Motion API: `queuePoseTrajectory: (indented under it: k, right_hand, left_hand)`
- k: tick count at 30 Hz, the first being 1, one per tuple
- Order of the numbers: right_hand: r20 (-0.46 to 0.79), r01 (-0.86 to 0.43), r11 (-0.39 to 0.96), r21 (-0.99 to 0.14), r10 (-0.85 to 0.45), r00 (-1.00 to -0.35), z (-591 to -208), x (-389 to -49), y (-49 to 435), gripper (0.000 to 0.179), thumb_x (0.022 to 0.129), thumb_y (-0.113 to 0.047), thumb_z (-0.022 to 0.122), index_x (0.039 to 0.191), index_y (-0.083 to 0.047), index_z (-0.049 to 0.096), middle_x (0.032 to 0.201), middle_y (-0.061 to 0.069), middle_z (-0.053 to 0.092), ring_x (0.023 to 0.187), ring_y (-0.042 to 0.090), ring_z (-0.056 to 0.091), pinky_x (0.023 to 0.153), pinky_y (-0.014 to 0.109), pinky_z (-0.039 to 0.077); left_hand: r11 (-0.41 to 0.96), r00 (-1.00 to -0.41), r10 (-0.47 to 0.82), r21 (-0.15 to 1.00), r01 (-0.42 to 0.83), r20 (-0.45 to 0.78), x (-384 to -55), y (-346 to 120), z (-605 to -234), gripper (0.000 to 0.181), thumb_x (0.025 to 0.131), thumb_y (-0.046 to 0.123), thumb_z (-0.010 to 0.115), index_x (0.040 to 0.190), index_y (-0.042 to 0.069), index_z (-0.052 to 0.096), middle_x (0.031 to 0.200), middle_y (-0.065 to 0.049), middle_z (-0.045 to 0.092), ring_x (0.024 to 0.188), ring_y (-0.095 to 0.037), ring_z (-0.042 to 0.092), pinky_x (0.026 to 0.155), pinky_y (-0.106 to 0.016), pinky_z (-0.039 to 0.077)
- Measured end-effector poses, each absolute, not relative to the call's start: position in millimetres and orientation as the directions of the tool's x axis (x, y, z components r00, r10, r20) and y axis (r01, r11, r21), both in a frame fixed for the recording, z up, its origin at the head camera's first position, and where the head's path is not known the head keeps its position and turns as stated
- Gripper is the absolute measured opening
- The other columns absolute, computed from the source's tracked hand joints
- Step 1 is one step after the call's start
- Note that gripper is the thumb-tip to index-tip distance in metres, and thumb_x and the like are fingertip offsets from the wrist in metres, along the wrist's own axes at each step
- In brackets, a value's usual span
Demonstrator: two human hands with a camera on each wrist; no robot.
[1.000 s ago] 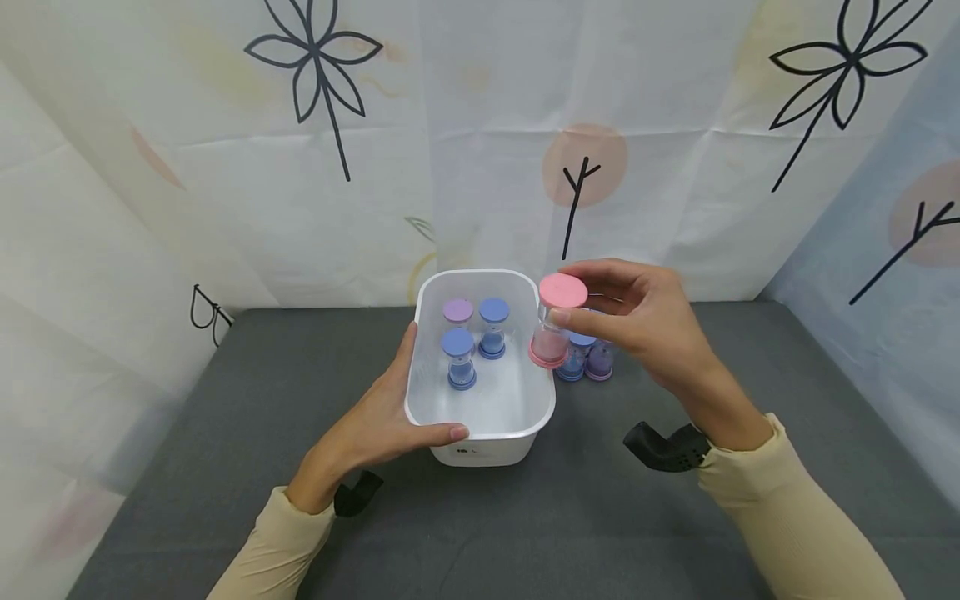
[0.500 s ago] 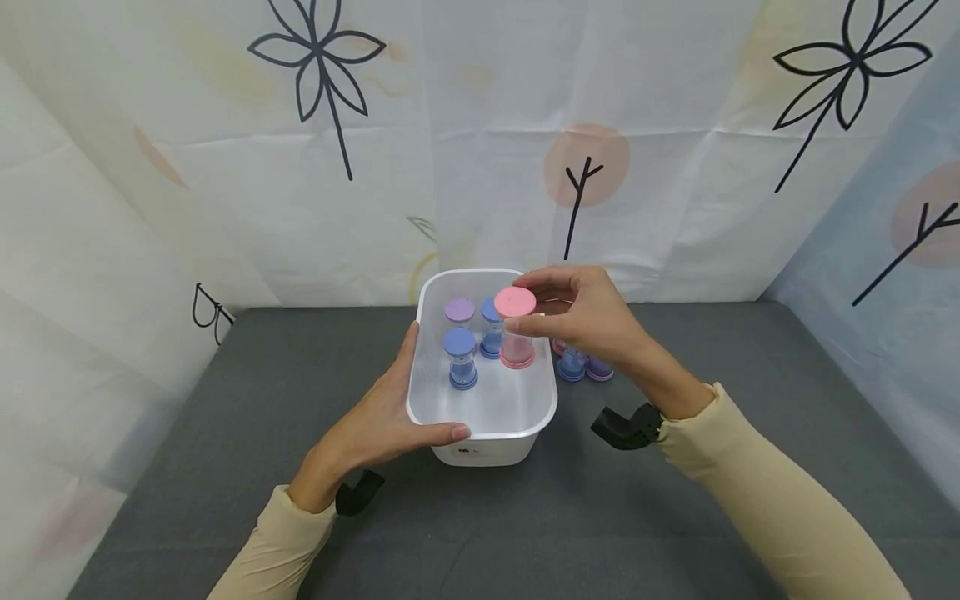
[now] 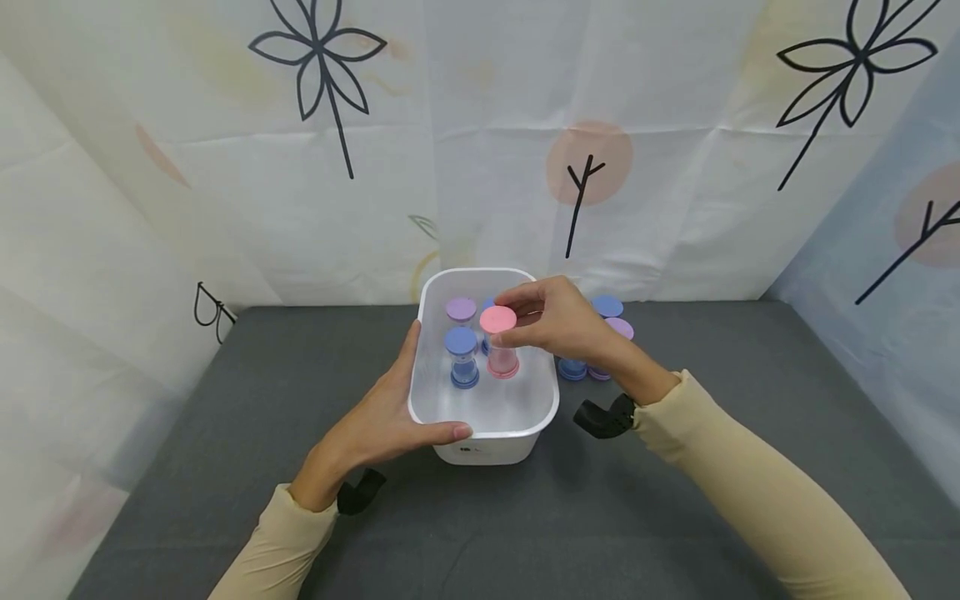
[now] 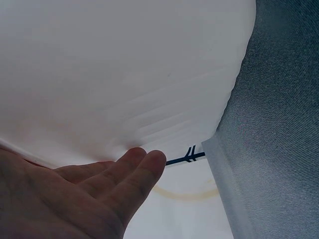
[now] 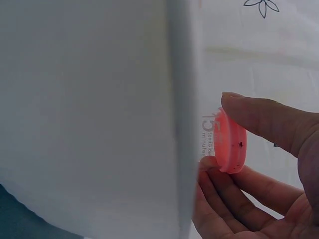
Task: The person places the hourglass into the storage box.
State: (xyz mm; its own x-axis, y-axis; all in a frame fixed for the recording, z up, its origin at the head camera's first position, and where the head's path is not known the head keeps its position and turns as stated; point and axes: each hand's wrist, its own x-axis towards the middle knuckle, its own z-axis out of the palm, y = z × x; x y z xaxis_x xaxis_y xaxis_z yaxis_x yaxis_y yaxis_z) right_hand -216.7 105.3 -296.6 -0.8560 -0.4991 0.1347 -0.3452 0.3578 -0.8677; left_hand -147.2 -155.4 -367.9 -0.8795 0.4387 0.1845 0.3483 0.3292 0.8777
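A white plastic bin (image 3: 497, 421) stands on the dark table. My left hand (image 3: 378, 417) rests against its near left corner, thumb along the front rim; in the left wrist view the straight fingers (image 4: 134, 174) lie along its outer wall. My right hand (image 3: 558, 321) pinches a pink sand timer (image 3: 498, 319) by its upper part and holds it upright inside the bin. Printed lettering shows beside its pink cap (image 5: 232, 142) in the right wrist view. Also in the bin are a blue sand timer (image 3: 461, 342), a purple one (image 3: 461, 309) and another blue one, partly hidden behind the pink.
Several more sand timers stand right of the bin, partly behind my right hand and wrist, among them a blue one (image 3: 607, 306) and a purple one (image 3: 620, 327). A dark grey cloth (image 3: 480, 533) covers the table. Behind it hangs a patterned white curtain (image 3: 480, 167).
My right hand has carried the pink sand timer leftward from beyond the bin's right rim, then lower inside, near the front blue one. The left hand has kept its place on the bin.
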Motion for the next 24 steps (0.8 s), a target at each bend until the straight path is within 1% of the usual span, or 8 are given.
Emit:
queuePoseTrajectory:
  k: [3,6,11,17,24]
  right_hand:
    - [0.112,-0.346,0.399,-0.849,-0.503,-0.857,-299.6,-220.8,103.1,0.048,0.078,-0.007,0.087,0.121,0.005,0.070,0.113,0.014,0.072,0.100,0.025,0.071,0.087,0.035,0.056]
    - [0.089,-0.341,0.433,-0.835,-0.505,-0.859,-301.2,-223.3,101.2,0.049,0.077,-0.008,0.087,0.121,0.005,0.070,0.113,0.014,0.073,0.100,0.025,0.071,0.087,0.034,0.057]
    - [0.068,-0.356,0.476,-0.804,-0.521,-0.851,-301.5,-227.6,97.7,0.047,0.076,-0.007,0.088,0.118,0.006,0.071,0.107,0.013,0.074,0.097,0.024,0.072,0.085,0.034,0.057]
    - [0.030,-0.389,0.574,-0.720,-0.535,-0.844,-298.4,-231.0,93.5,0.041,0.075,-0.010,0.088,0.111,0.005,0.074,0.099,0.010,0.075,0.091,0.021,0.072,0.083,0.034,0.057]
    - [0.014,-0.416,0.641,-0.645,-0.535,-0.845,-299.6,-234.7,88.8,0.040,0.075,-0.010,0.087,0.110,0.004,0.075,0.099,0.010,0.076,0.091,0.021,0.072,0.082,0.035,0.057]
  left_hand:
    - [0.333,-0.883,0.434,0.879,0.341,0.179,-147.4,-155.7,-368.2,0.131,0.070,0.040,0.094,0.159,0.045,-0.001,0.151,0.006,0.043,0.114,-0.015,0.061,0.089,-0.053,0.053]
    - [0.335,-0.883,0.435,0.878,0.342,0.178,-148.0,-155.6,-368.0,0.131,0.071,0.040,0.094,0.160,0.045,-0.002,0.151,0.006,0.042,0.115,-0.014,0.061,0.090,-0.052,0.053]
    - [0.333,-0.879,0.441,0.876,0.348,0.182,-148.5,-155.5,-368.0,0.130,0.072,0.040,0.093,0.160,0.044,-0.003,0.151,0.006,0.043,0.115,-0.013,0.060,0.090,-0.051,0.053]
    - [0.327,-0.880,0.442,0.882,0.339,0.175,-148.2,-156.0,-369.4,0.129,0.072,0.040,0.093,0.160,0.044,-0.002,0.150,0.006,0.044,0.114,-0.013,0.061,0.089,-0.052,0.054]
    - [0.326,-0.879,0.444,0.882,0.340,0.175,-148.2,-156.1,-369.0,0.129,0.073,0.039,0.093,0.159,0.044,-0.002,0.151,0.006,0.041,0.116,-0.014,0.060,0.089,-0.053,0.054]
